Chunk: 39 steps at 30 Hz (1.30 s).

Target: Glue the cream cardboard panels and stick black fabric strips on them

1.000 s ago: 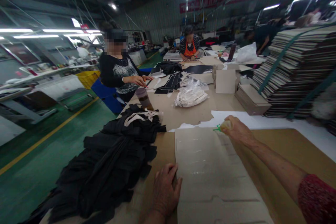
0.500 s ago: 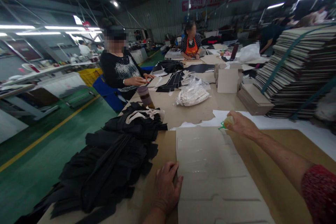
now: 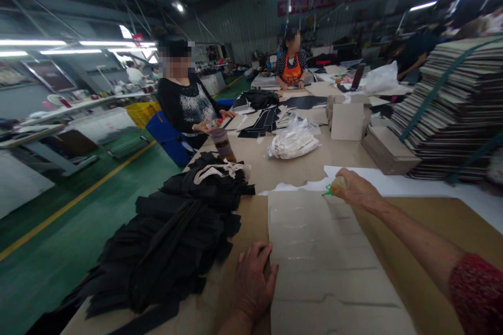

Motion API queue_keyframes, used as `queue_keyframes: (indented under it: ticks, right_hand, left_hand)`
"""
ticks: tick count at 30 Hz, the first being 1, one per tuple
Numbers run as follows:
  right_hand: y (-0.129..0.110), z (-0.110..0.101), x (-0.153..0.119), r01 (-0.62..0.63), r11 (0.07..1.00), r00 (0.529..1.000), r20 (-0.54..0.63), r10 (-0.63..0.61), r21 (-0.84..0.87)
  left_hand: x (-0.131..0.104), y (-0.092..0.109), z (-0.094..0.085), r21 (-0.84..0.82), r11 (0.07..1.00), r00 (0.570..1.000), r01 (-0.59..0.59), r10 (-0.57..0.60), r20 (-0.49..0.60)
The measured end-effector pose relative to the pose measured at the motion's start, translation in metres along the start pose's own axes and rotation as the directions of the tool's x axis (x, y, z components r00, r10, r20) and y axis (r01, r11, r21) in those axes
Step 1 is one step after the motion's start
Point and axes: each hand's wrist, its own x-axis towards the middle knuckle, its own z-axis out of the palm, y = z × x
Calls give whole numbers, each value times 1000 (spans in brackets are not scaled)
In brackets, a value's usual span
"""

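Two bare hands were at work over a pale board (image 3: 314, 272) that lay lengthwise on the worktop (image 3: 341, 153). The right hand (image 3: 357, 188) was closed around a small bottle (image 3: 338, 185), its green tip pointing left over the far right corner of the board. The left hand (image 3: 255, 280) was open, palm down, with its thumb apart from the fingers and its fingertips at the board's left edge. Shiny streaks (image 3: 296, 243) and dark creased lines crossed the board. To its right spread a brown sheet (image 3: 428, 225), and white paper (image 3: 396, 180) showed beyond the far edge. Left of the left hand lay a large heap of black fabric pieces (image 3: 157, 251), with a beige strip (image 3: 214, 171) on its far end and a cup of brown contents (image 3: 222, 145) standing just behind. Farther on, a clear plastic bag (image 3: 294, 141) with pale contents sat mid-worktop, near black cut pieces (image 3: 261, 121). On the right stood a low stack of cardboard (image 3: 391, 149) beside a tall strapped stack (image 3: 459, 115). Across the worktop, a person in a patterned top (image 3: 190, 99) held a bottle (image 3: 213, 124), and another person in an orange apron (image 3: 292, 70) leaned over the far end.
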Motion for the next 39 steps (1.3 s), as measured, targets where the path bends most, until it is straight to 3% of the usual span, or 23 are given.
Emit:
queue_keyframes:
  ticks: [33, 39]
  right_hand:
    - [-72, 20, 27, 161, 987, 983, 95, -160, 2]
    - [-86, 33, 29, 184, 983, 977, 105, -186, 24]
  left_hand:
    - [-2, 11, -5, -26, 997, 997, 67, -66, 38]
    - [-1, 14, -10, -37, 996, 995, 82, -80, 59]
